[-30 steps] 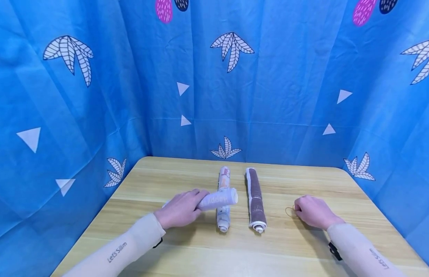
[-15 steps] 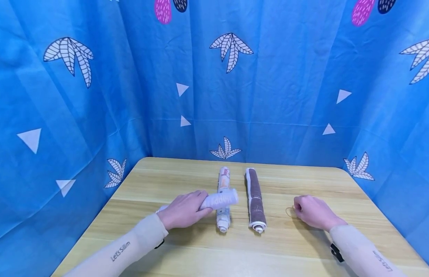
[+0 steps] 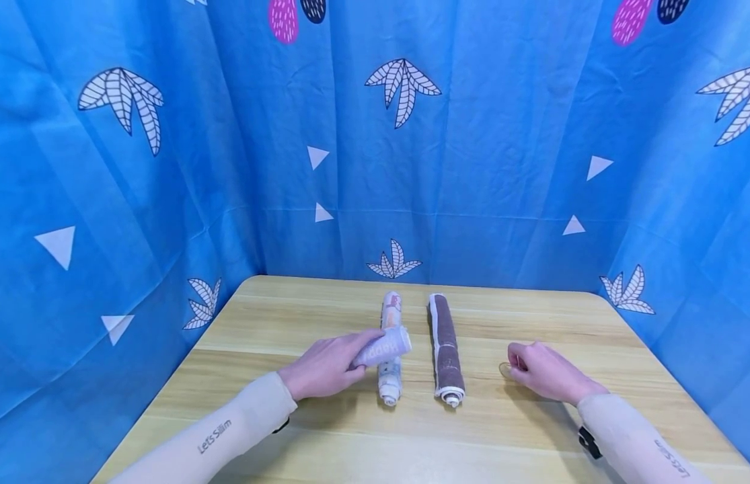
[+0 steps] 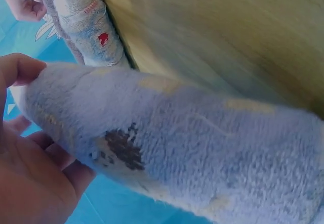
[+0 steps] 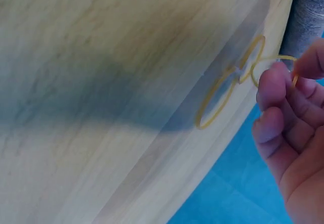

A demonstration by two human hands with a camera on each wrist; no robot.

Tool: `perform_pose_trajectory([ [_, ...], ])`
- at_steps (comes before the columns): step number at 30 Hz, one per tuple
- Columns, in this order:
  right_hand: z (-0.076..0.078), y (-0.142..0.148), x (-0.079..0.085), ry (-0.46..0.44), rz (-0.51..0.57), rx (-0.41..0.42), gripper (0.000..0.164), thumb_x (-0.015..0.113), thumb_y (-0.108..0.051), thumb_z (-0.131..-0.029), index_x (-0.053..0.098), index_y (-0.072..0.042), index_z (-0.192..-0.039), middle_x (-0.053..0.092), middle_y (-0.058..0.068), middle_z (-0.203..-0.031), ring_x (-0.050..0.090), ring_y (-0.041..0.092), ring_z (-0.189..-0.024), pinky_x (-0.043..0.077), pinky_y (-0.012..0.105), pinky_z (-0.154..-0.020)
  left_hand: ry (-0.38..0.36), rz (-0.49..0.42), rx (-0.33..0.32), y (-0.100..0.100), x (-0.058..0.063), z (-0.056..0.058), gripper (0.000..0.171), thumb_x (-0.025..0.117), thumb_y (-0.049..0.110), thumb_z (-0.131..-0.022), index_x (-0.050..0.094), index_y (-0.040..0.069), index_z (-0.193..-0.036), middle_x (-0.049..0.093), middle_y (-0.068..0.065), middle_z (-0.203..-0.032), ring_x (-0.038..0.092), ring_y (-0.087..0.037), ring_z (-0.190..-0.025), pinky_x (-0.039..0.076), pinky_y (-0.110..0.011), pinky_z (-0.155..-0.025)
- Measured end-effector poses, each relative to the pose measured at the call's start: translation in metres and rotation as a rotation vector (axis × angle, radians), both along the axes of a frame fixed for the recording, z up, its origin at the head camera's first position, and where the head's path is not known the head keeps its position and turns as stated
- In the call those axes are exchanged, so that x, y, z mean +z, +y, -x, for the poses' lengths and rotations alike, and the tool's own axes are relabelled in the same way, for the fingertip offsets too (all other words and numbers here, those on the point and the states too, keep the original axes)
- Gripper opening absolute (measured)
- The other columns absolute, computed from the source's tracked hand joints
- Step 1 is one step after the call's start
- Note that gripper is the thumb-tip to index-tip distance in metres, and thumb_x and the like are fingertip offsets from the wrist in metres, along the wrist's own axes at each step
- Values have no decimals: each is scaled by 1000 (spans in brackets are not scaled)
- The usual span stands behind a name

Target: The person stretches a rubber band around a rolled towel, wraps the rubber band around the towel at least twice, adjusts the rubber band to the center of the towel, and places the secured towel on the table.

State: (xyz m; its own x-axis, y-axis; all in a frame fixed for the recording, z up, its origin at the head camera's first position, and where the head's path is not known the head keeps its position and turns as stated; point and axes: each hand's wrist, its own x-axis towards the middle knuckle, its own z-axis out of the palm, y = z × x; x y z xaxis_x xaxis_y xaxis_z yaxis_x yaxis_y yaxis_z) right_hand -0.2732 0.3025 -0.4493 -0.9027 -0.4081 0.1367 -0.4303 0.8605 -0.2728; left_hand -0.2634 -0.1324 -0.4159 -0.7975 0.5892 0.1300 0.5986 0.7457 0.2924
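My left hand (image 3: 329, 365) grips a rolled lilac towel (image 3: 383, 346) with pale lettering, above a rolled white patterned towel (image 3: 391, 388) on the table. The left wrist view shows the lilac towel (image 4: 192, 133) close up, with a dark brown mark, thumb on one side and fingers on the other. At the right, my right hand (image 3: 547, 368) pinches a thin yellow rubber band (image 5: 273, 58) between thumb and fingertip. More yellow loops (image 5: 215, 102) lie at the tabletop beside it; whether they are separate bands I cannot tell.
A rolled brown towel with white edging (image 3: 447, 346) lies between the hands, roughly parallel to the white patterned one. The wooden table (image 3: 278, 312) is surrounded by a blue patterned curtain (image 3: 502, 134) at the back and both sides.
My left hand has shifted right along the lilac towel, whose left end is now hidden behind the hand. The right hand has moved slightly left, its fingers less tightly bunched.
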Motion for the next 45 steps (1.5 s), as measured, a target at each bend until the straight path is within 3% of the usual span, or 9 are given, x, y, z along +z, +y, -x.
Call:
perform_pose_trajectory([
  [5, -2, 1, 1, -33, 12, 25, 13, 68, -11, -89, 63, -19, -80, 50, -12, -64, 41, 1, -57, 38, 22, -54, -18, 20, -17, 1, 1, 0, 68, 60, 30, -99, 26, 46, -155, 51, 0, -151, 59, -21, -126, 52, -47, -97],
  [10, -5, 1, 2, -38, -4, 54, 24, 70, -10, -88, 60, -21, -69, 48, -14, -62, 39, 0, -55, 36, 21, -52, -44, 29, -34, 1, 1, 1, 63, 59, 38, -100, 27, 52, -153, 50, 1, -152, 57, -22, -129, 50, -49, -101],
  [14, -8, 0, 3, -52, -7, 24, 33, 69, -16, -91, 52, -22, -63, 40, -14, -57, 35, 0, -51, 32, 20, -50, -51, 28, -44, 2, 1, 1, 61, 58, 45, -100, 28, 52, -153, 51, 1, -150, 57, -21, -128, 50, -49, -102],
  [20, -11, -3, 5, -224, 143, 68, 35, 62, -23, -99, 53, -16, -66, 45, -9, -57, 40, 1, -46, 40, 23, -47, -22, 69, -51, 4, 3, 0, 63, 59, 43, -100, 27, 50, -154, 55, -1, -147, 61, -19, -120, 53, -45, -96],
  [25, -10, -8, 8, -402, 338, 144, 27, 58, -28, -102, 70, -10, -88, 61, 3, -63, 40, 2, -41, 40, 22, -38, 20, 111, -61, 4, 4, -1, 65, 59, 43, -99, 26, 50, -154, 62, 0, -131, 61, -10, -96, 54, -33, -80],
  [28, -11, -13, 11, -466, 444, 185, 27, 57, -27, -102, 73, -6, -106, 64, 6, -66, 42, 2, -43, 38, 21, -37, 40, 124, -67, 3, 4, -1, 65, 59, 43, -99, 26, 50, -154, 63, 1, -123, 57, -7, -86, 51, -28, -73],
  [36, -14, -26, 16, -577, 599, 200, 36, 55, -24, -104, 64, 2, -127, 71, 11, -80, 62, 16, -55, 50, 31, -49, 60, 142, -65, 3, 5, 0, 66, 63, 38, -97, 30, 48, -154, 64, 2, -116, 55, -7, -81, 46, -24, -66],
  [41, -17, -33, 19, -623, 682, 204, 44, 50, -25, -106, 52, -2, -144, 72, 19, -101, 69, 30, -69, 54, 32, -58, 70, 149, -70, 3, 6, 0, 66, 64, 37, -97, 32, 46, -154, 64, 2, -113, 54, -7, -79, 45, -23, -64],
  [45, -18, -38, 21, -650, 759, 215, 47, 46, -24, -107, 45, -4, -150, 70, 22, -107, 71, 32, -75, 55, 32, -63, 87, 150, -81, 4, 7, 0, 66, 65, 37, -96, 33, 45, -154, 64, 3, -110, 52, -7, -76, 43, -22, -61],
])
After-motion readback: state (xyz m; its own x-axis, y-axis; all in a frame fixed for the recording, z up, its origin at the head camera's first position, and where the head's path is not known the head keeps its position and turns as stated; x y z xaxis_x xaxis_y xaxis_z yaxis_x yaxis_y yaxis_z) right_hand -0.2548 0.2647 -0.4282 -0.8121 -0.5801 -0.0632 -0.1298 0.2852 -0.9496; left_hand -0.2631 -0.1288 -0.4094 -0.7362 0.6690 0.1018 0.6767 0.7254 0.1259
